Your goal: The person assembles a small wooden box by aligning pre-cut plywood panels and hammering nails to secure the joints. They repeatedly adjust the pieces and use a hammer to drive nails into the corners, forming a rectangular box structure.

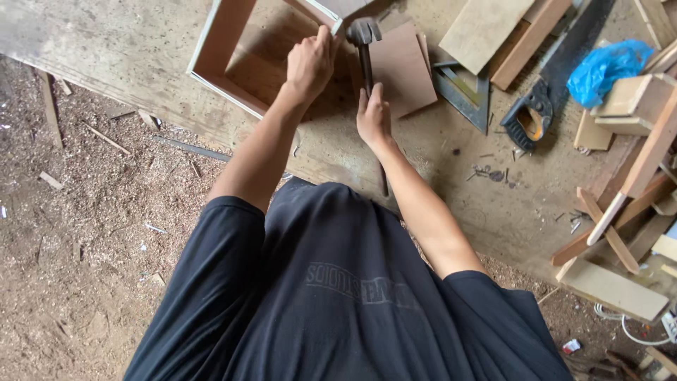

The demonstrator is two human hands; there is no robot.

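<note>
Head view: looking straight down over a person in a dark T-shirt (338, 296) who leans over a wooden table (141, 49).
Left hand (309, 65): curled over the near corner of an open wooden box (218, 49), fingers gripping its edge, arm stretched forward.
Right hand (372, 116): clenched round the dark handle of a hammer (365, 42); the handle runs back under the wrist toward the body.
Hammer: lying almost along the line of sight, its metal head just beside the box corner and the left hand's fingers; whether it touches the wood cannot be told.
Box: a shallow frame of pale boards with a brown inside, set at an angle at the top of the picture, partly cut off by the picture's edge.
Brown board (402, 67): flat on the table, just right of the hammer.
Square (465, 92): a metal triangle tool, right of the brown board.
Saw (557, 77): a handsaw with a black and yellow grip, blade pointing away, further right.
Blue bag (606, 67): crumpled plastic, near the saw.
Offcuts (620, 212): wooden strips and blocks piled along the table's right side.
Nails (493, 173): a few small dark ones scattered on the table near the right forearm.
Floor (84, 233): covered in sawdust and chips, to the left.
</note>
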